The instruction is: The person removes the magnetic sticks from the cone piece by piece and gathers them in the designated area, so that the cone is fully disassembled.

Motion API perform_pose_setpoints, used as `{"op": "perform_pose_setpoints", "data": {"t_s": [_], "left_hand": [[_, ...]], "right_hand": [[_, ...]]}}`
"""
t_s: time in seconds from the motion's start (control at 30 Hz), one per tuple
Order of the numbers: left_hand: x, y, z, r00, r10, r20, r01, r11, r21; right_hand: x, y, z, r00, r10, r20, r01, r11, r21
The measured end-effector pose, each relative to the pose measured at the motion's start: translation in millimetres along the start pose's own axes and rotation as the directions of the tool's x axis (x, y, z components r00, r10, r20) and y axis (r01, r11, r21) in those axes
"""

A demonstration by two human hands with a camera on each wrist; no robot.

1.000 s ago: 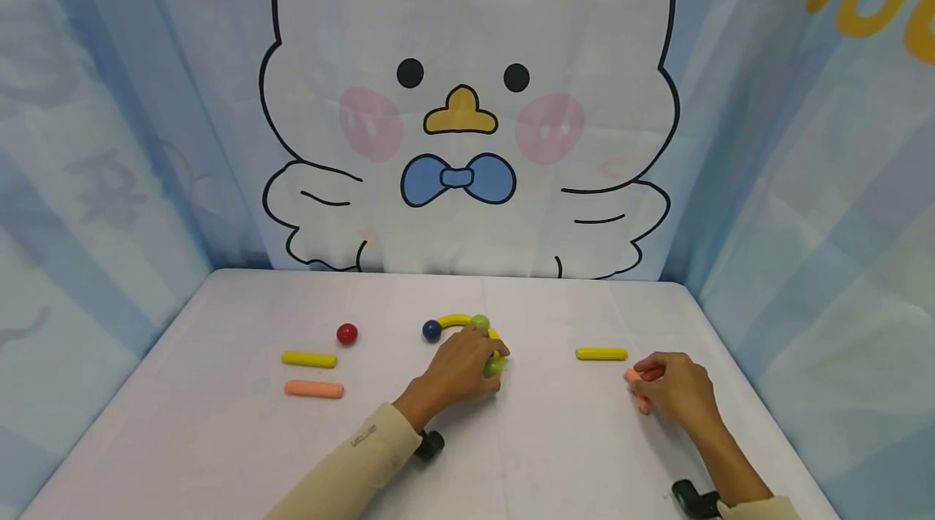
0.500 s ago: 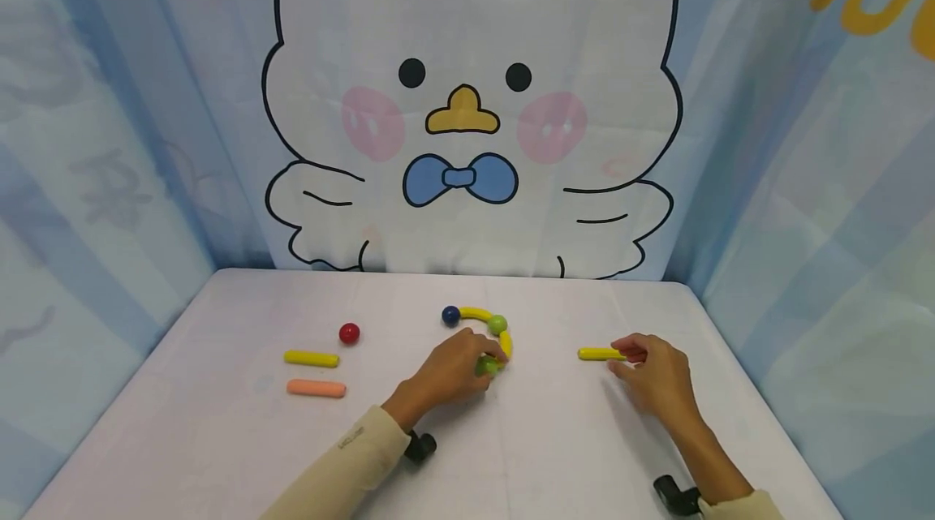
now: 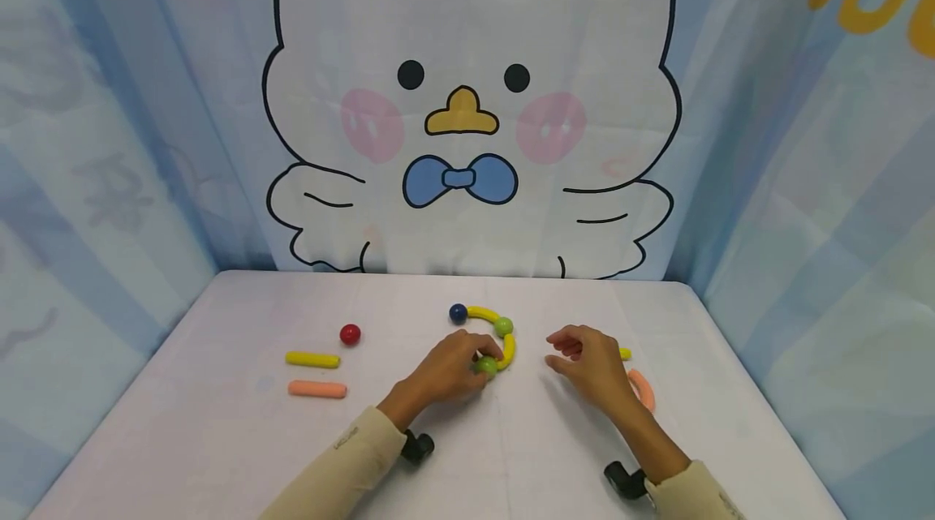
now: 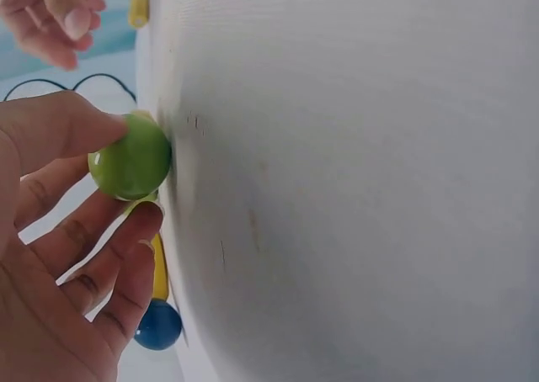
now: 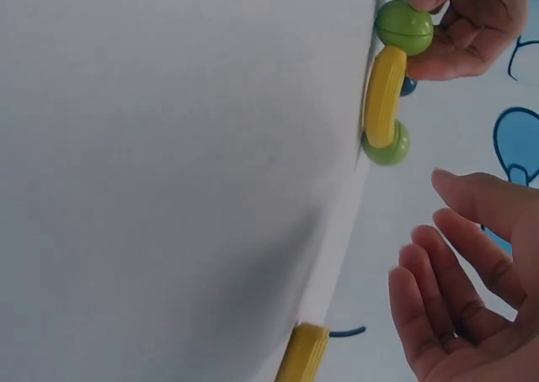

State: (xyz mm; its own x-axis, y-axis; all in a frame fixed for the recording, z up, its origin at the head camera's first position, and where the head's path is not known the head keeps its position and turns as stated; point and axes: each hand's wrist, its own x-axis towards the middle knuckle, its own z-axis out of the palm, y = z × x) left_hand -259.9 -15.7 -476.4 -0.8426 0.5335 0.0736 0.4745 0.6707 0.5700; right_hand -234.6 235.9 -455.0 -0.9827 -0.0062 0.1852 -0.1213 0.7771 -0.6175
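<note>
Right hand (image 3: 593,364) had moved left, away from the yellow stick (image 3: 626,354), toward the ball-and-arc chain (image 3: 509,348). Chain sat mid tabletop (image 3: 522,455); left hand (image 3: 447,367) pinched its near green ball (image 3: 484,367), blue ball (image 3: 458,313) at the end nearer the far edge. Ball looked to touch the yellow arc (image 5: 386,96), fingers partly blocking. Right hand's fingers were spread. Toward right edge: coral arc (image 3: 643,390), part-hidden. Toward left edge: red ball (image 3: 350,334), second yellow stick (image 3: 312,359), coral stick (image 3: 317,389).
</note>
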Motion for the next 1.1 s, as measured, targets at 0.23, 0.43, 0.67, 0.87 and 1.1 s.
{"op": "perform_pose_setpoints", "data": {"t_s": [0.23,0.43,0.67,0.87,1.1], "left_hand": [[-2.6,-0.2,-1.9,0.999,-0.045,-0.024,0.045,0.999,-0.003],[-5.3,-0.1,-1.0,0.997,-0.021,-0.073,0.024,0.999,0.034],[-4.1,1.9,3.3,0.996,-0.036,-0.084,0.043,0.996,0.083],[-2.6,2.9,3.0,0.998,-0.031,-0.060,0.036,0.996,0.086],[-2.8,3.6,-1.3,0.999,-0.027,-0.020,0.028,0.995,0.092]], "right_hand": [[14.3,-16.7,24.9,0.999,0.000,0.051,-0.003,0.998,0.055],[27.5,-22.4,41.4,0.996,0.042,0.073,-0.047,0.996,0.073],[39.0,-29.4,53.2,0.990,0.103,0.093,-0.102,0.995,-0.017],[41.5,-36.3,56.8,0.982,0.143,0.120,-0.139,0.989,-0.042],[42.1,-38.2,57.0,0.983,0.137,0.126,-0.133,0.990,-0.039]]}}
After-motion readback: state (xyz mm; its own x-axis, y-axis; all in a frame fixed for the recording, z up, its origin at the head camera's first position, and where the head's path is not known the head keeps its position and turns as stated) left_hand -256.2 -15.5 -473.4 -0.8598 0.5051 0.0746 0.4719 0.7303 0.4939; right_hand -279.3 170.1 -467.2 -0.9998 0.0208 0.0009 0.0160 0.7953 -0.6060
